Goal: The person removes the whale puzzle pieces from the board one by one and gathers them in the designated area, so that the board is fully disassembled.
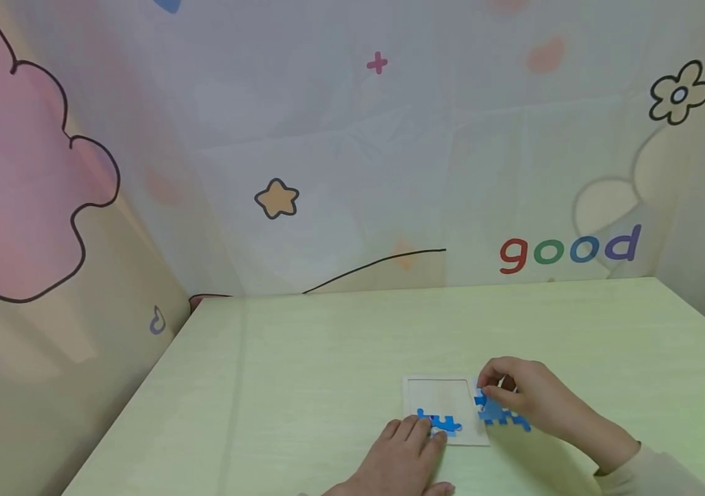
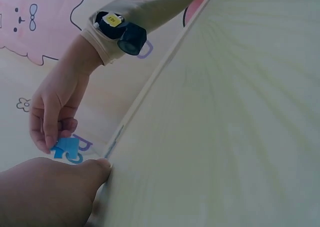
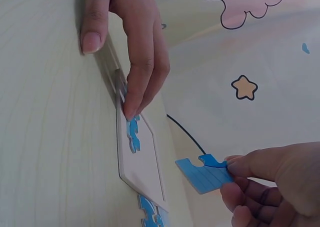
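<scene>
A white square puzzle tray (image 1: 479, 435) lies on the table, with joined blue jigsaw pieces (image 1: 448, 423) along its near side. My left hand (image 1: 398, 455) reaches in from the near left, its extended fingertips resting on these pieces. In the right wrist view, the left hand's fingers (image 3: 142, 62) touch the blue strip (image 3: 134, 137) from above, thumb apart. My right hand (image 1: 535, 396) pinches a blue jigsaw piece (image 3: 205, 177) between thumb and fingers, above the tray's right edge. That piece (image 2: 70, 147) also appears below the right hand (image 2: 57, 104) in the left wrist view.
More blue jigsaw pieces (image 1: 501, 415) lie just right of the tray, partly under the right hand. The pale table (image 1: 303, 365) ends at a printed cloth backdrop (image 1: 328, 151) behind and at the sides. A camera (image 2: 131, 39) is strapped to the right wrist.
</scene>
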`<state>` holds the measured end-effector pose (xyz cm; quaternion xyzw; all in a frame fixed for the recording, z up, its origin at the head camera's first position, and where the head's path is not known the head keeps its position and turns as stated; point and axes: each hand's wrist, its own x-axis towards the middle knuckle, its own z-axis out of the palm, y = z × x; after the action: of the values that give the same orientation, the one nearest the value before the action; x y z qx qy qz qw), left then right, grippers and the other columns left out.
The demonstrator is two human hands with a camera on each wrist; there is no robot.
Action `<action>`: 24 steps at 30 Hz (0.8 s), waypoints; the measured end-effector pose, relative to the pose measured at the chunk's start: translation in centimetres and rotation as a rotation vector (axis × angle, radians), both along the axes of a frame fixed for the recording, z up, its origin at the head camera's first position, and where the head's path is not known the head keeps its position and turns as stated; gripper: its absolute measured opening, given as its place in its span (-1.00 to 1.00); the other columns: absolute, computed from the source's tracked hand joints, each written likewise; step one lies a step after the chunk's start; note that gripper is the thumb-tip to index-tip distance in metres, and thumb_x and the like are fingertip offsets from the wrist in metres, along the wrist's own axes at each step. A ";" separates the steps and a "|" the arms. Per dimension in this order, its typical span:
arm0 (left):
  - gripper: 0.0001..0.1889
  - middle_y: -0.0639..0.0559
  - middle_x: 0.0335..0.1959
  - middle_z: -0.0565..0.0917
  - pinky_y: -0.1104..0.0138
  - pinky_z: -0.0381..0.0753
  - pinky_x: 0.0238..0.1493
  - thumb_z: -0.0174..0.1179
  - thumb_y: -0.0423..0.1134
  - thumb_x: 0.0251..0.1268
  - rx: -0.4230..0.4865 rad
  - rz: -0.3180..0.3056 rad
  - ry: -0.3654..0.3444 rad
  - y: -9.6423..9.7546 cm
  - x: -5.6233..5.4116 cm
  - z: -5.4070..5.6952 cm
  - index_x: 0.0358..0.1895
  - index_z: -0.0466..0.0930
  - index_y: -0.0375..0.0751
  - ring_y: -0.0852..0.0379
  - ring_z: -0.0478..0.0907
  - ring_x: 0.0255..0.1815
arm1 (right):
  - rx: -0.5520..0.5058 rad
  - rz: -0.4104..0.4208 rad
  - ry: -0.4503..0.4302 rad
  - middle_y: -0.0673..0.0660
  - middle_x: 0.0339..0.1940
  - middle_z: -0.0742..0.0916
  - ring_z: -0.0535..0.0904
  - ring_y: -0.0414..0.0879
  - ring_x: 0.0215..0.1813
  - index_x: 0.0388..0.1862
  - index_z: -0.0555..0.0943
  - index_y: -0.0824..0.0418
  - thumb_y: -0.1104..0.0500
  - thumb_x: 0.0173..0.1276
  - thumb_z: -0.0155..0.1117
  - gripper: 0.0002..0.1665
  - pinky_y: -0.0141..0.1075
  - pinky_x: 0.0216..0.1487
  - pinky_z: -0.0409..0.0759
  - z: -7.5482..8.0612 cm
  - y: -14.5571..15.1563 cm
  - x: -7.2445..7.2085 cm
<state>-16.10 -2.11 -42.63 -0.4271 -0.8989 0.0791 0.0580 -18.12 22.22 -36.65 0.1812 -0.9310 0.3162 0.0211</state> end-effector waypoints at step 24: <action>-0.30 0.05 0.33 0.41 0.26 0.39 0.26 -0.42 0.35 0.43 -0.004 0.012 0.019 0.1 0.1 -0.1 0.37 0.34 0.03 0.11 0.33 0.36 | 0.058 -0.076 -0.034 -0.08 -0.48 0.57 0.36 -0.36 -0.40 -0.32 0.59 0.13 0.20 0.30 0.29 -0.96 -0.45 -0.40 0.38 -0.7 4.0 0.6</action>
<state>-16.01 -2.01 -42.76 -0.4211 -0.9007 0.0853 0.0650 -17.48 26.20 -37.33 0.1408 -0.9462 0.2912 0.0118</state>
